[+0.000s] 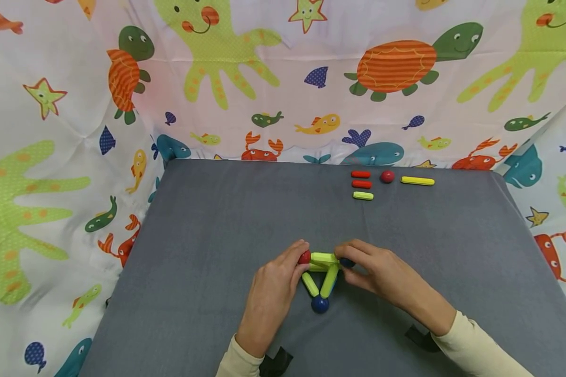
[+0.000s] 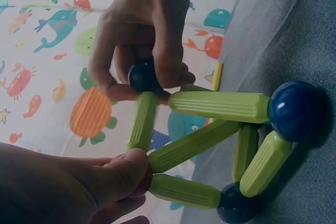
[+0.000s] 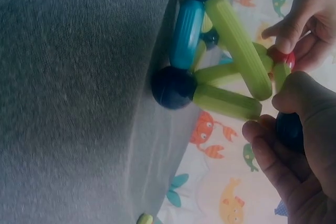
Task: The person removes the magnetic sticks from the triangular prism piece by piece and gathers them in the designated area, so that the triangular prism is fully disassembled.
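Note:
Between the hands stands a frame of lime-green sticks (image 2: 194,145) joined by balls. My left hand (image 1: 274,283) pinches its upper red ball (image 1: 304,257) between thumb and fingers. On the other side, my right hand (image 1: 382,269) grips a dark blue ball (image 2: 140,77) at the upper end of a green stick that reaches from the red ball. Lower down, a blue ball (image 1: 319,304) forms the near corner, resting on the grey table. The right wrist view also shows a short teal stick (image 3: 187,34) between two of the lower blue balls.
Loose pieces lie at the table's far edge: two red sticks (image 1: 361,184), a short lime stick (image 1: 363,196), a red ball (image 1: 387,176) and a longer yellow stick (image 1: 417,181). A white curtain (image 1: 283,84) printed with sea animals hangs behind and beside the grey table (image 1: 207,220).

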`<state>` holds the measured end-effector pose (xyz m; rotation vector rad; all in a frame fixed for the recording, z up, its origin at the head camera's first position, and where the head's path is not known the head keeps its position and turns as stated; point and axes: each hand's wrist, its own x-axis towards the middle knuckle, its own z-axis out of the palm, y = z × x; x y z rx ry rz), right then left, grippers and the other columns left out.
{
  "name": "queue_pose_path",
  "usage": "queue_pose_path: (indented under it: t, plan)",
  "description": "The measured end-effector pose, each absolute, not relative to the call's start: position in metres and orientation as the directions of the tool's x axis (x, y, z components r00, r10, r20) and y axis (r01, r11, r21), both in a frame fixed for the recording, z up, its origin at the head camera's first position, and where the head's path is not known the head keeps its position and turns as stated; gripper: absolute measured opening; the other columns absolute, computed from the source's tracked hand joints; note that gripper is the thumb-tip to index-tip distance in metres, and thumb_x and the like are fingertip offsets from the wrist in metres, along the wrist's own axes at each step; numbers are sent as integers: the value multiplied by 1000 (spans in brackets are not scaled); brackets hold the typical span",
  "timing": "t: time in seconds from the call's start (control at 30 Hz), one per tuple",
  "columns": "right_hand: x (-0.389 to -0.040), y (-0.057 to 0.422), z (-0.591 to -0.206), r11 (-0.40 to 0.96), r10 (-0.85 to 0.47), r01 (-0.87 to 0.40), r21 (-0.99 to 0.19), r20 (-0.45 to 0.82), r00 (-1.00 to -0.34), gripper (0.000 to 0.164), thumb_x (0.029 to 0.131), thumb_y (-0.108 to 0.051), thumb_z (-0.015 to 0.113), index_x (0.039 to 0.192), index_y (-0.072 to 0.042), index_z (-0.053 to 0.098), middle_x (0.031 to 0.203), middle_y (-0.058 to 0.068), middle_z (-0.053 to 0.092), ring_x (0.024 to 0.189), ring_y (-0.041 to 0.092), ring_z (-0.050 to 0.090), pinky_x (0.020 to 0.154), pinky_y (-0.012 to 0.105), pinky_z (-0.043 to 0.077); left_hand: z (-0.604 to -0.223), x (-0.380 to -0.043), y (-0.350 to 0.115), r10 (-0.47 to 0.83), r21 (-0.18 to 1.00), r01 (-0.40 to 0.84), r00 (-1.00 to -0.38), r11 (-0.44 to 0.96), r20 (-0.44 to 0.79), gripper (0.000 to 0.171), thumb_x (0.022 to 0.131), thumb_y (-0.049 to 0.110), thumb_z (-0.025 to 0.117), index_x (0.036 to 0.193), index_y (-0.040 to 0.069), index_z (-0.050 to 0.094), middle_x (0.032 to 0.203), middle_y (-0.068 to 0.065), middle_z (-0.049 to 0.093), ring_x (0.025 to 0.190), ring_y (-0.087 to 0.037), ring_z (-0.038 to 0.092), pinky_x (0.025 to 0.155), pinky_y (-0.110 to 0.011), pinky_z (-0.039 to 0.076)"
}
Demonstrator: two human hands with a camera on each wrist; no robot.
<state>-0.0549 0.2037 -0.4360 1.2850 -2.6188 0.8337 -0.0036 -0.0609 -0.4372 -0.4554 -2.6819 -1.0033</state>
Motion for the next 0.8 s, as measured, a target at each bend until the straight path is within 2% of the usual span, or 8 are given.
queue_pose_path:
  t: [0.17,0.27,0.43,0.57,0.67,0.8]
  plan:
    - [-57,210,-433,515,-691,-778,-359,363,-625,41,110,-48,46,124,-19,71,123,-7,66,101,7,69,82,27,61,-437,-4,-61,208,597,366,-925,714,318,39,100,20,74,138,13,69,143,-3,68,119,-21,72,87,-36,62]
    - [-60,214,-432,528,-679,-778,-341,381,-628,40,110,-47,44,123,-19,70,122,-7,66,98,6,69,80,25,61,-438,-4,-61,208,601,365,-926,711,316,41,99,18,75,139,14,69,144,-3,68,120,-21,72,88,-36,62]
    - [-65,220,-434,534,-655,-762,-366,391,-647,21,106,-26,64,124,-17,69,121,-5,67,98,7,69,81,28,61,-439,-4,-62,211,600,367,-925,710,316,41,99,18,76,139,13,69,144,-3,67,120,-21,72,88,-36,62]
    - [-73,226,-436,577,-611,-706,-410,358,-706,39,94,-10,80,129,-10,62,117,0,70,96,10,70,81,34,63,-439,-5,-63,215,594,372,-923,713,320,42,98,17,78,139,13,69,143,-3,68,119,-20,72,87,-36,62]
    - [-82,233,-437,625,-557,-639,-449,318,-767,54,87,-3,87,131,-6,56,116,4,72,93,12,71,80,36,64,-439,-5,-63,218,589,376,-921,715,323,42,98,17,78,138,13,69,143,-3,68,118,-21,73,86,-35,63]
    - [-95,245,-438,682,-495,-572,-455,289,-819,57,84,-2,89,129,-5,55,114,7,74,88,16,72,75,40,64,-438,-6,-63,223,585,379,-920,717,322,41,98,18,77,138,13,69,143,-3,68,117,-21,73,86,-35,63]
